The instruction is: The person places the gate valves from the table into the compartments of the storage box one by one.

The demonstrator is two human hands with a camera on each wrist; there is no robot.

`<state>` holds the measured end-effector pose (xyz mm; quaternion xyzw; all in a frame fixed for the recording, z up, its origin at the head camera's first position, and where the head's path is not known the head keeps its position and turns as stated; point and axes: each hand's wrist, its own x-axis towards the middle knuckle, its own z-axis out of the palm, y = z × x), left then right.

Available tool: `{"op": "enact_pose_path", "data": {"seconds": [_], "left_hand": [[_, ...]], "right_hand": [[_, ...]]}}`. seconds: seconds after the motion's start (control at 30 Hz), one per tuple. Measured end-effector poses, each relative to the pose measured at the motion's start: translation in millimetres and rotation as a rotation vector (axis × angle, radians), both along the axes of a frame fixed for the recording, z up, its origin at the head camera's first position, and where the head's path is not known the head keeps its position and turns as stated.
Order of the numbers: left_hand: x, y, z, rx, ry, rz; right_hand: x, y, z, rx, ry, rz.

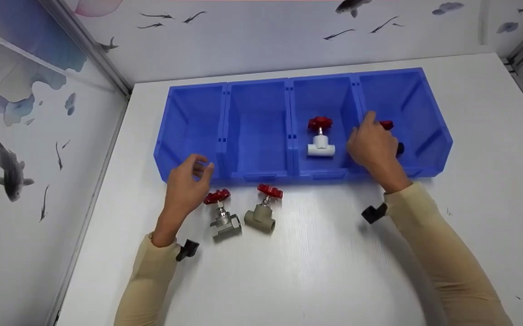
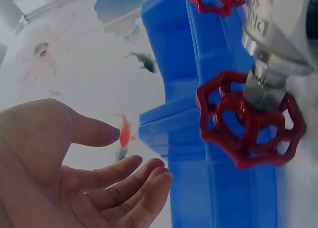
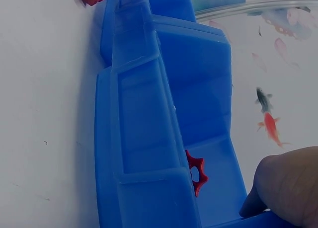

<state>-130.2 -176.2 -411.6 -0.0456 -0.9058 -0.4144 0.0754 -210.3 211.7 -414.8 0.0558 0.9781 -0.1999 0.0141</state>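
My left hand (image 1: 185,185) hovers at the front of the leftmost blue bin (image 1: 164,149), thumb and fingers apart and holding nothing. Beside it on the table lies a metal gate valve (image 1: 225,225) with a red handwheel. A grey-brown valve (image 1: 260,217), also red-wheeled, lies to its right. My right hand (image 1: 372,142) is over the divider by the rightmost bin (image 1: 442,136). It partly hides a valve with a red handwheel (image 1: 386,124) and a black end (image 1: 400,148); whether the fingers grip it is hidden. A white valve (image 1: 320,147) stands in the third bin.
The blue bins stand in a joined row across the back of the white table (image 1: 306,271). Behind and to the left are walls printed with fish. Small black wrist mounts (image 1: 374,213) stick out from both sleeves.
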Motion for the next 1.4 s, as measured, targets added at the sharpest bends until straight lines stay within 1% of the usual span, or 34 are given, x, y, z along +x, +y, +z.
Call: {"op": "enact_pose_path", "data": {"seconds": [0.1, 0.23, 0.47, 0.53, 0.67, 0.8, 0.93, 1.1, 1.4], "left_hand": [[2.8, 6, -1.2, 0.032, -0.053, -0.051], [6.5, 14, -1.4, 0.044, -0.135, -0.126], [11.8, 25, -1.4, 0.096, -0.321, -0.27], [13.1, 27, -2.0, 0.096, -0.37, -0.305], [13.8, 30, -5.8, 0.119, -0.446, -0.367], [13.6, 33, -9.1, 0.152, -0.504, -0.432], [12.8, 36, -13.1, 0.162, -0.54, -0.453], [10.6, 40, -16.6, 0.162, -0.586, -0.448], [5.4, 51, -23.9, 0.157, -0.663, -0.474]], "right_hand": [[0.2, 0, 0.2, -0.002, -0.002, -0.001], [0.3, 0, 0.4, -0.008, 0.0, -0.004], [0.4, -1, -0.6, -0.01, 0.01, -0.004], [0.4, -1, -1.5, -0.005, 0.022, -0.004], [0.3, -1, -2.5, 0.002, 0.034, -0.003], [0.1, -1, -2.2, -0.002, 0.015, -0.006], [-0.3, -1, -1.5, -0.003, 0.003, -0.004], [-0.3, -1, -1.1, -0.008, -0.013, -0.002], [0.2, 0, -0.8, -0.014, -0.002, -0.002]]}}
